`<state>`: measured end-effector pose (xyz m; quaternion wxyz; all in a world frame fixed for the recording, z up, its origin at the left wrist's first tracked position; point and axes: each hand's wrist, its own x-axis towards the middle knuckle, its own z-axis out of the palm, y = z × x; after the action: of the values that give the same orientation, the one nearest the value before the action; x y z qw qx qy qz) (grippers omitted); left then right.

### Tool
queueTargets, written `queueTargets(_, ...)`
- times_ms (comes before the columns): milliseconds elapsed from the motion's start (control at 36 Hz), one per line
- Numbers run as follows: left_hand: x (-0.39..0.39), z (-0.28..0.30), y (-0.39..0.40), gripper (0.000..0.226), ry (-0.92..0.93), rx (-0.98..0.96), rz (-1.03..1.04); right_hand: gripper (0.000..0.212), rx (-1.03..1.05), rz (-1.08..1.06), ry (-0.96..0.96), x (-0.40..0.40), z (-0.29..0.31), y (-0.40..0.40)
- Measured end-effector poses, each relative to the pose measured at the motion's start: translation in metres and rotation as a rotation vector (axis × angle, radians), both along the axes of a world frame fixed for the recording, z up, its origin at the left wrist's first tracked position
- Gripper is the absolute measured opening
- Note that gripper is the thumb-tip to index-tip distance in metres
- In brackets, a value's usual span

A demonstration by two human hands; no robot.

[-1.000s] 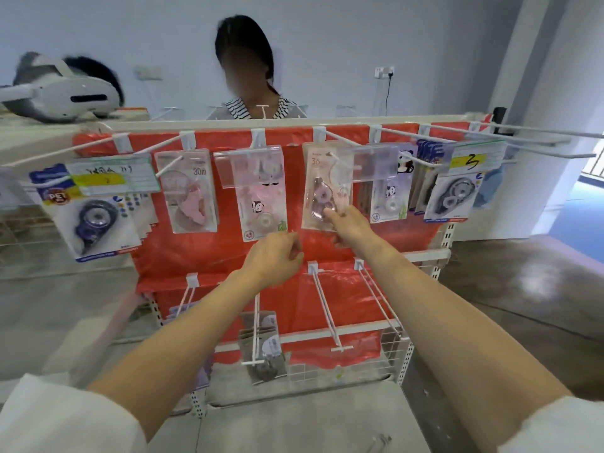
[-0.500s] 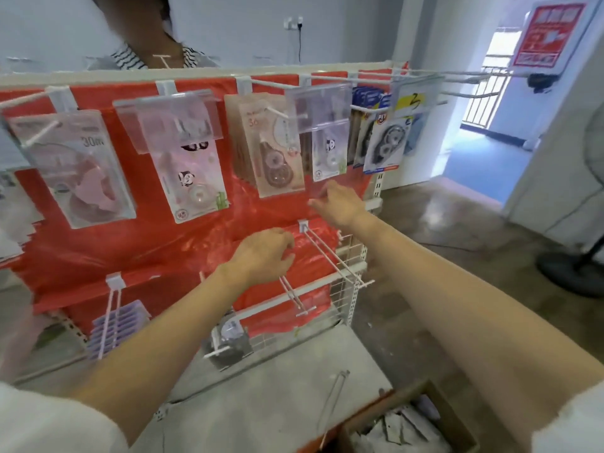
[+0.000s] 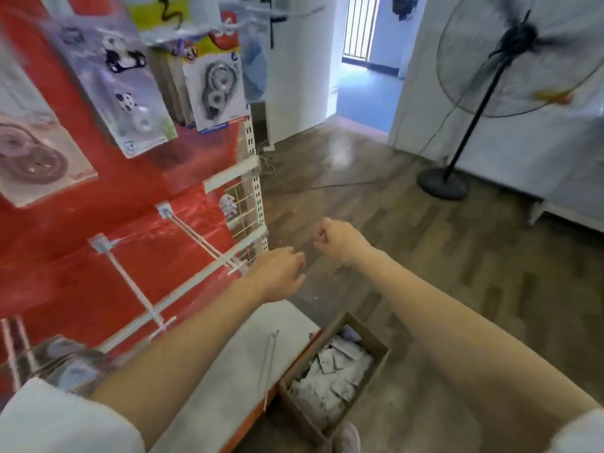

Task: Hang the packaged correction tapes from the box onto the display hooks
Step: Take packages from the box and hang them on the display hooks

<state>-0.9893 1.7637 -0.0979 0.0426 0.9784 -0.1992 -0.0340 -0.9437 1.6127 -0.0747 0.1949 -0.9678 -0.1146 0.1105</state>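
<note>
A cardboard box (image 3: 379, 349) holding several packaged correction tapes (image 3: 333, 371) stands on the floor at the lower middle. On the left, the red-backed display rack (image 3: 98, 223) carries hung correction tape packs (image 3: 215, 83) on its upper hooks, and white hooks (image 3: 199, 238) on the lower row stick out bare. My left hand (image 3: 277, 273) hovers beside the tip of a lower hook, fingers loosely curled, holding nothing. My right hand (image 3: 336, 238) hangs in the air to the right of the rack, loosely curled and holding nothing. Both hands are well above the box.
A black standing fan (image 3: 496, 60) stands at the right on the wooden floor, its cable (image 3: 327, 186) running toward the rack. A white base shelf (image 3: 228, 371) lies under the rack with a loose hook (image 3: 268, 364) on it. A doorway opens at the back.
My view has swung right and down, away from the upper hooks. My right hand has left the hung pack and both hands have dropped toward the floor box.
</note>
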Motion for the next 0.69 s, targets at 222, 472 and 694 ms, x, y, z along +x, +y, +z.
queueTargets(222,0.031,-0.079,-0.068,0.031,0.254,0.066,-0.056,0.032,0.021,-0.075,0.242,0.022,-0.102,-0.081)
queueTargets(472,0.044,-0.179,-0.119,0.031,0.475,0.106,-0.026,0.029,0.080,-0.153,0.488,0.025,-0.223,-0.145)
queueTargets(694,0.038,-0.298,-0.127,0.023,0.624,0.033,0.087,0.042,0.066,-0.228,0.737,-0.001,-0.345,-0.157)
